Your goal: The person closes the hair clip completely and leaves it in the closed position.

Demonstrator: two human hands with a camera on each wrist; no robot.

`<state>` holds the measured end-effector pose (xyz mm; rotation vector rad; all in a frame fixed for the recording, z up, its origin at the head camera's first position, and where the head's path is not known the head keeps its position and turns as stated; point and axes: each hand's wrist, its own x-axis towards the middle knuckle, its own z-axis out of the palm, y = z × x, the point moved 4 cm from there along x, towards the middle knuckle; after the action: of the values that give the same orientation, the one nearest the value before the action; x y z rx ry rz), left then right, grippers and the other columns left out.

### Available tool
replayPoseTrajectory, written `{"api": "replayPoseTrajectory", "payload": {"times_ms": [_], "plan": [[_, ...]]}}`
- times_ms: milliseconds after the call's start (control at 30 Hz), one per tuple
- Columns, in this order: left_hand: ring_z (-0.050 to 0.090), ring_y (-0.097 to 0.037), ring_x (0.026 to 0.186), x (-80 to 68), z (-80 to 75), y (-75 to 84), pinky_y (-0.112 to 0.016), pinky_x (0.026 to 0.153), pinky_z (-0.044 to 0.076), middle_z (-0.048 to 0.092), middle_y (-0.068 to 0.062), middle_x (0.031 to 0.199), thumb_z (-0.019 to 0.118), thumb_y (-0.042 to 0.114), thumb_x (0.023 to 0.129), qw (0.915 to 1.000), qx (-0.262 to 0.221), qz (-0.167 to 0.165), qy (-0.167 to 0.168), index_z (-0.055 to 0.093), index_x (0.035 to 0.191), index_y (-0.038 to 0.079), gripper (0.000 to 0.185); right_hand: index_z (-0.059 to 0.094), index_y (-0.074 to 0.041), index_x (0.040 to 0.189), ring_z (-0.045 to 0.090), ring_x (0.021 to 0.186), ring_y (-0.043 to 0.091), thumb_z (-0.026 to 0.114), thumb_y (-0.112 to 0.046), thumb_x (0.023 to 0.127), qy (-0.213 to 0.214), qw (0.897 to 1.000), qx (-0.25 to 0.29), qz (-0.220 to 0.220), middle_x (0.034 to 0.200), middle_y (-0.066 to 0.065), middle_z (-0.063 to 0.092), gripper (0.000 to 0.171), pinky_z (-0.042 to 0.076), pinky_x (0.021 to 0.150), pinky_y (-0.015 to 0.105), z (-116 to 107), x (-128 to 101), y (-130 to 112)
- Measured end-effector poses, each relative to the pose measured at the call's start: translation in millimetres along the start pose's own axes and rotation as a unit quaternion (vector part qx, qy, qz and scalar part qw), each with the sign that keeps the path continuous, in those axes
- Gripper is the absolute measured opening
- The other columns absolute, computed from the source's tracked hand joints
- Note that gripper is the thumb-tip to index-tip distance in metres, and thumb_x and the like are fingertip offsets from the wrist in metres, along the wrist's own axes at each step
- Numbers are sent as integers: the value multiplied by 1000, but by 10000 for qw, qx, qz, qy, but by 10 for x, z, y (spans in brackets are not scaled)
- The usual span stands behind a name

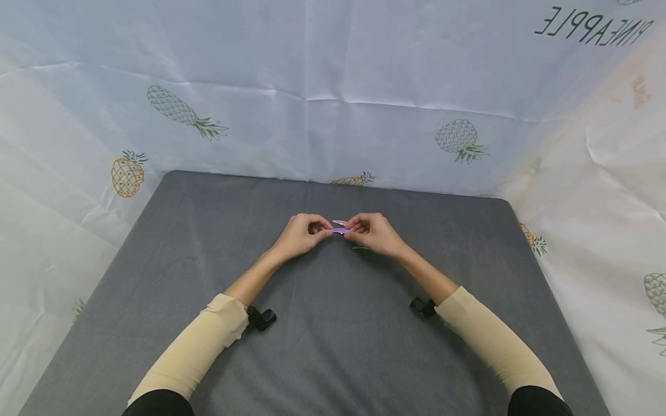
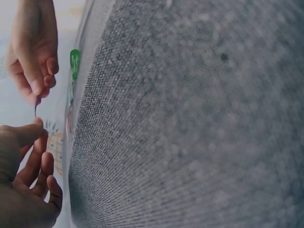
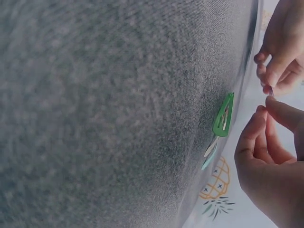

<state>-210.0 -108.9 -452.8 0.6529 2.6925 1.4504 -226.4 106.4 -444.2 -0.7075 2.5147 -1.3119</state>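
Observation:
My left hand (image 1: pixel 300 236) and right hand (image 1: pixel 378 233) meet over the far middle of the table. Between their fingertips is a small purple snap hair clip (image 1: pixel 339 230), pinched at one end by each hand. Just behind it appears a pink hair clip (image 1: pixel 340 223). Under the right hand lies a green snap hair clip (image 3: pixel 223 116), partly hidden in the head view. In the right wrist view, a pale teal clip (image 3: pixel 209 157) lies beside the green one. Fingers cover much of the purple clip in both wrist views.
A grey cloth covers the table (image 1: pixel 218 358). White curtains with pineapple prints (image 1: pixel 457 136) stand behind and at the sides. Black wrist-camera mounts (image 1: pixel 262 318) sit at both cuffs, close above the cloth.

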Motion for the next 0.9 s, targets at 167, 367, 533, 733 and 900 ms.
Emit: {"api": "replayPoseTrajectory", "payload": {"times_ms": [167, 367, 533, 733, 900], "plan": [[62, -14, 75, 11, 10, -11, -25, 69, 46, 80, -10, 93, 78, 14, 102, 9999, 41, -39, -85, 83, 106, 7, 10, 77, 0, 113, 73, 84, 16, 80, -10, 99, 7, 9999, -140, 3, 99, 15, 78, 17, 58, 75, 23, 6, 6, 2], [61, -12, 73, 14, 31, -31, -25, 69, 47, 80, -10, 92, 79, 15, 101, 9996, 86, -166, -206, 83, 104, 7, 10, 79, -2, 108, 70, 80, 14, 81, -10, 97, 16, 9994, -339, -113, 95, 13, 78, 14, 56, 73, 23, 5, 26, 3], [61, -11, 73, 5, 61, -52, -24, 69, 47, 81, -11, 93, 78, 14, 101, 9989, 127, -282, -350, 83, 104, 6, 10, 79, -3, 107, 69, 81, 13, 82, -11, 97, -114, 9989, -436, -113, 95, 12, 78, 13, 55, 73, 24, 17, 28, 19], [59, -12, 71, 2, 83, -72, -24, 68, 46, 80, -12, 93, 78, 12, 101, 9986, 105, -323, -416, 82, 105, 4, 9, 79, -3, 106, 69, 80, 12, 82, -11, 97, -192, 9987, -481, -22, 94, 11, 78, 12, 55, 73, 23, 42, 34, 41], [59, -11, 70, 16, 85, -94, -24, 67, 46, 81, -12, 92, 78, 11, 100, 9983, 148, -378, -425, 82, 104, 4, 8, 79, -4, 104, 68, 78, 11, 83, -10, 97, -289, 9984, -473, 101, 93, 11, 77, 11, 54, 71, 22, 68, 43, 44]]}}
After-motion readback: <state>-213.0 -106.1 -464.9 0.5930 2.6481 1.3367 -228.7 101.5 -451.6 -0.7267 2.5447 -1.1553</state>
